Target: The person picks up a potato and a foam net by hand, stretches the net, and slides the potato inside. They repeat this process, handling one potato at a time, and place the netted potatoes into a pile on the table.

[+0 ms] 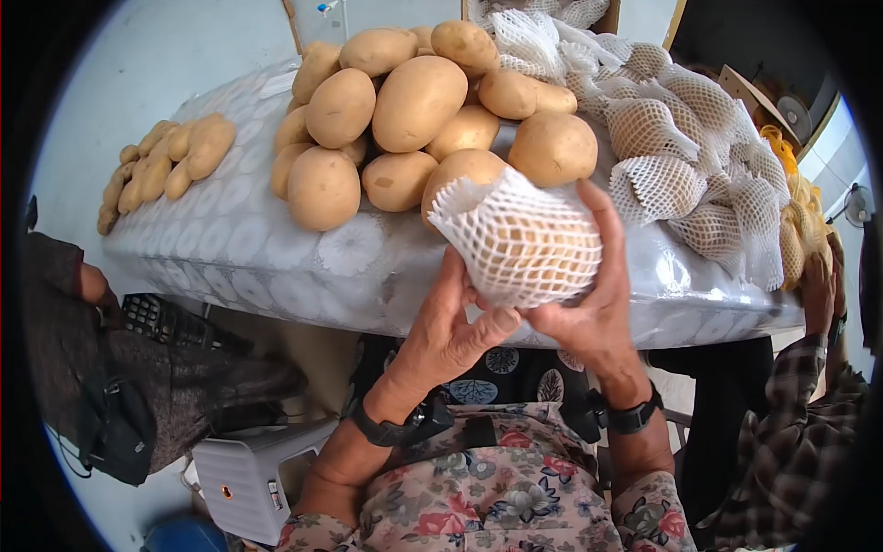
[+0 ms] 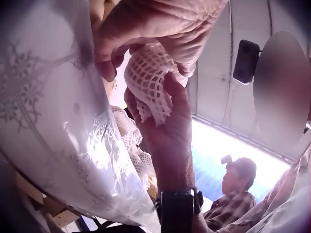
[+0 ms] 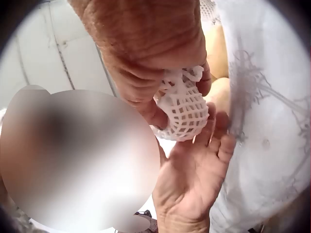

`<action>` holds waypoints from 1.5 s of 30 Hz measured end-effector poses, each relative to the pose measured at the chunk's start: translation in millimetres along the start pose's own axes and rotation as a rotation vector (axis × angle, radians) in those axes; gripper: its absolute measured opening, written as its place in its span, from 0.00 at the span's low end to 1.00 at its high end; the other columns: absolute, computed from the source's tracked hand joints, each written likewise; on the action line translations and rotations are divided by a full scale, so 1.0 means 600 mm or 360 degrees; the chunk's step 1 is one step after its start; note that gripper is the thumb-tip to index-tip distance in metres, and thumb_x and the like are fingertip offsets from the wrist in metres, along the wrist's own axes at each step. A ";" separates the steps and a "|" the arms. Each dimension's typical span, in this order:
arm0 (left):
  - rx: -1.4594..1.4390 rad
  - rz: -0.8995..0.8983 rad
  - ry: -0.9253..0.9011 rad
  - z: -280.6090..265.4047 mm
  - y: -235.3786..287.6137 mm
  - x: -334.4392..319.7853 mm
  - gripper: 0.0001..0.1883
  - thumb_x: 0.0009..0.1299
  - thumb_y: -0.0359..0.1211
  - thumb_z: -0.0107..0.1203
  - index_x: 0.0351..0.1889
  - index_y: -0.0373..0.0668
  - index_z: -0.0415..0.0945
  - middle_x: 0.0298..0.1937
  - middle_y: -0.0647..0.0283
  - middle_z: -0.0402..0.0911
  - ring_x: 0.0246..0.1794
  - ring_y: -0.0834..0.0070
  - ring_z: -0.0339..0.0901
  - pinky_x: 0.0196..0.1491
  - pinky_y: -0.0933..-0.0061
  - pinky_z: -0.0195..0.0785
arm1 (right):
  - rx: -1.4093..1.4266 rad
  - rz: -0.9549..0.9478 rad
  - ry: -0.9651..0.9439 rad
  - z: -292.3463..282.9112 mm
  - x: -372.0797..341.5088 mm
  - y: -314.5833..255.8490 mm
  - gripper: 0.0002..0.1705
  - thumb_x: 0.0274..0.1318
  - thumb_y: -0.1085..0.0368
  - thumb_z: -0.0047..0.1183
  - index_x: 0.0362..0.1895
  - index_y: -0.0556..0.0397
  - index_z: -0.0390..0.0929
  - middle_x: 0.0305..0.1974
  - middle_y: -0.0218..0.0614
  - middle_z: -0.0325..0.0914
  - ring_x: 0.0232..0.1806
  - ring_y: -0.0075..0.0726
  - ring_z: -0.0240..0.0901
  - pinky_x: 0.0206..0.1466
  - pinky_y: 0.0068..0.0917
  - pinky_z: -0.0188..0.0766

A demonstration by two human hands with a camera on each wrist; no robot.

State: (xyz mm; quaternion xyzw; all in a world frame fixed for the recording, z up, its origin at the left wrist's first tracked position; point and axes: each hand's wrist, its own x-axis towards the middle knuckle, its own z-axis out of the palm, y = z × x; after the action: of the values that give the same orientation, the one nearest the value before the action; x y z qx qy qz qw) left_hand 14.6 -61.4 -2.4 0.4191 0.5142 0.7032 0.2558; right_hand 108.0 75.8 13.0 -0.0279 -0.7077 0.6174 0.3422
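A potato in a white foam net sleeve (image 1: 533, 241) is held up in front of the table edge in the head view. My right hand (image 1: 607, 308) grips it from the right, fingers behind it and thumb underneath. On its lower left, my left hand (image 1: 449, 336) touches the sleeve, its thumb stretched along the underside. The right wrist view shows the left palm (image 3: 187, 182) turned up, with fairly straight fingers against the net. One end of the sleeve flares open at the upper left. Bare potatoes (image 1: 420, 103) are heaped just behind it.
Several netted potatoes (image 1: 658, 189) are piled on the right of the table (image 1: 276, 258), which has a patterned cover. Smaller potatoes (image 1: 170, 156) lie at the far left. Another person's hand (image 1: 819, 290) is by the right edge. A grey stool (image 1: 244, 483) stands below left.
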 end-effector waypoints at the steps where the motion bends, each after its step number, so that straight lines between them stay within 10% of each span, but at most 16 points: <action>1: 0.0047 0.0090 0.0051 -0.003 -0.001 0.000 0.48 0.60 0.52 0.62 0.67 0.35 0.47 0.61 0.55 0.62 0.58 0.70 0.65 0.54 0.70 0.65 | -0.0072 -0.0057 -0.0001 -0.009 0.008 -0.010 0.56 0.33 0.64 0.66 0.68 0.60 0.46 0.56 0.46 0.63 0.59 0.39 0.64 0.63 0.33 0.61; 7: 0.0237 0.0390 0.0345 -0.027 0.003 0.018 0.51 0.58 0.52 0.64 0.69 0.40 0.45 0.65 0.51 0.58 0.56 0.64 0.66 0.52 0.66 0.66 | -0.1099 -0.0195 -0.0412 -0.083 0.068 -0.071 0.46 0.29 0.71 0.61 0.62 0.53 0.62 0.52 0.45 0.70 0.54 0.46 0.69 0.59 0.34 0.66; 10: 0.0606 0.0484 0.0253 -0.030 -0.008 0.029 0.44 0.56 0.37 0.67 0.68 0.42 0.51 0.65 0.53 0.61 0.51 0.69 0.69 0.44 0.71 0.69 | -0.1564 -0.0232 -0.0734 -0.096 0.085 -0.078 0.44 0.32 0.73 0.58 0.62 0.50 0.61 0.52 0.47 0.71 0.54 0.54 0.68 0.59 0.37 0.66; 15: 0.1035 0.0336 0.0140 -0.005 -0.005 0.041 0.40 0.53 0.19 0.60 0.65 0.40 0.56 0.65 0.56 0.62 0.36 0.73 0.74 0.34 0.76 0.71 | -0.1381 -0.0065 -0.0739 -0.094 0.085 -0.060 0.48 0.30 0.72 0.60 0.64 0.50 0.59 0.56 0.47 0.69 0.59 0.51 0.65 0.63 0.36 0.62; 22: 0.1517 0.0783 0.0379 -0.001 -0.046 0.066 0.22 0.55 0.20 0.56 0.49 0.41 0.70 0.35 0.50 0.79 0.30 0.56 0.76 0.32 0.67 0.70 | -0.1490 0.0195 -0.0813 -0.103 0.089 -0.071 0.52 0.28 0.72 0.64 0.65 0.50 0.58 0.57 0.47 0.70 0.58 0.47 0.68 0.62 0.33 0.63; 28: 0.1239 0.0656 0.0547 -0.010 -0.046 0.053 0.09 0.57 0.21 0.56 0.35 0.39 0.73 0.24 0.58 0.77 0.20 0.70 0.74 0.26 0.72 0.67 | -0.1533 0.0263 -0.0922 -0.129 0.106 -0.066 0.55 0.25 0.72 0.68 0.67 0.48 0.58 0.56 0.47 0.71 0.56 0.47 0.69 0.61 0.34 0.64; 34: 0.1024 0.0502 0.0676 -0.004 -0.039 0.050 0.07 0.59 0.23 0.55 0.35 0.39 0.73 0.24 0.67 0.75 0.19 0.85 0.68 0.24 0.80 0.63 | -0.1715 -0.0381 -0.0611 -0.115 0.080 -0.049 0.51 0.31 0.67 0.68 0.65 0.50 0.58 0.56 0.48 0.69 0.56 0.51 0.68 0.59 0.37 0.66; 45: 0.0464 0.0230 0.0635 -0.023 -0.048 0.040 0.06 0.64 0.24 0.52 0.38 0.36 0.70 0.30 0.64 0.77 0.28 0.85 0.71 0.32 0.81 0.68 | -0.1144 0.0225 -0.0677 -0.120 0.096 -0.037 0.54 0.24 0.50 0.75 0.59 0.58 0.64 0.45 0.43 0.76 0.48 0.42 0.74 0.54 0.34 0.69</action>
State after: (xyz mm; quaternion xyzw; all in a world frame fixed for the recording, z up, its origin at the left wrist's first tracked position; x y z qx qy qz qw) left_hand -11.6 -39.3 -23.3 0.3401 0.6192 0.7069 0.0354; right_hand 109.8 159.0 58.8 -0.0660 -0.9292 0.3453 0.1140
